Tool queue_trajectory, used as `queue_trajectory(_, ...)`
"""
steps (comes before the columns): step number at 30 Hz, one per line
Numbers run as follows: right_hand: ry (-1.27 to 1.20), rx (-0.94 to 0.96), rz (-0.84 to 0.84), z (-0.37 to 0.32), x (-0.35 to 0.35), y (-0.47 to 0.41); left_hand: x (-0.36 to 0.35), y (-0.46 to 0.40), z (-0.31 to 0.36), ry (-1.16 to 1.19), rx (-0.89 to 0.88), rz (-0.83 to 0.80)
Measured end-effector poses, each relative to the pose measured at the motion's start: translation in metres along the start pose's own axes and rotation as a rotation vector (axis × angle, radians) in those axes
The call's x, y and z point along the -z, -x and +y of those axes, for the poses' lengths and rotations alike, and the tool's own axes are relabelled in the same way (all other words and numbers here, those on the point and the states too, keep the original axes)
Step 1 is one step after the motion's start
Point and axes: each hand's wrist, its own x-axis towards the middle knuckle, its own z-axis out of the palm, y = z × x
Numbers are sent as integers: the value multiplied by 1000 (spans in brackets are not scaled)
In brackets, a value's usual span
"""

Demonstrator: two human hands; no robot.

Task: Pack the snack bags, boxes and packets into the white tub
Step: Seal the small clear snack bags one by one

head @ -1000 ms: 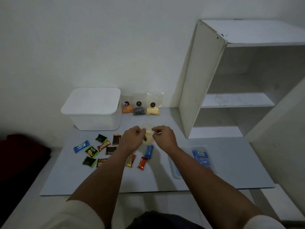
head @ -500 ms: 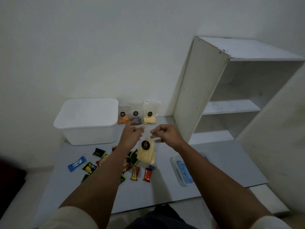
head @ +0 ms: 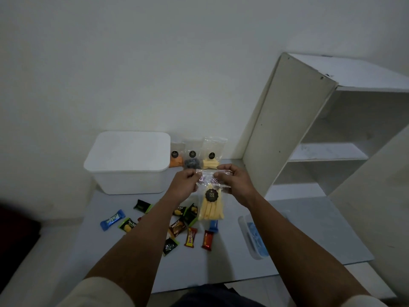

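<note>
both hands up over the table [head: 287, 240] now, left hand [head: 184, 183] and right hand [head: 235, 185] each pinching a top corner of one clear bag [head: 211, 203] of pale yellow sticks. the bag hangs straight down between them, long axis near vertical, off the table, with its black sticker facing the camera.

the key relation: the tub [head: 130, 162] sits back and to the left of the bag, lid [head: 130, 149] on it. the left hand is the nearer one to it, so my guess is that the lid has to come off before anything goes in, and the left hand has the shorter reach.

count time. three more clear bags [head: 192, 155] stand against the wall just right of the tub: orange, dark, yellow. small packets [head: 190, 237] scattered on the table under the arms: i make it about eleven, some half hidden by the left forearm, so that number is rough. one clear box [head: 254, 238] with blue contents lies to the right, near the right forearm. a white shelf unit [head: 321, 140] stands at the right.
</note>
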Motion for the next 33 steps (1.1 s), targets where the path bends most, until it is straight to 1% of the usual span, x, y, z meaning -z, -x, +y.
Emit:
queue_trajectory(5,74,-45,-56,-1,2,-9,-1,-5,4,-78,-75,15)
queue_trajectory(12,179,-96,-138,-5,4,-14,-2,-2,8,-196,-150,-36)
queue_trajectory(16,224,-119,-202,-4,12,-17,-2,-4,7,-218,-121,-55)
queue_trajectory(20,207,-80,-277,-1,12,-18,-9,-5,7,-154,-68,-84)
queue_trajectory(24,245,-45,-240,1,13,-19,-11,-7,7,-156,-54,-101)
queue_trajectory(29,296,-30,-235,-2,19,-21,-15,-12,8,-195,-41,-175)
queue_trajectory(33,293,-10,-252,-4,19,-24,-21,-15,12,-139,6,-171)
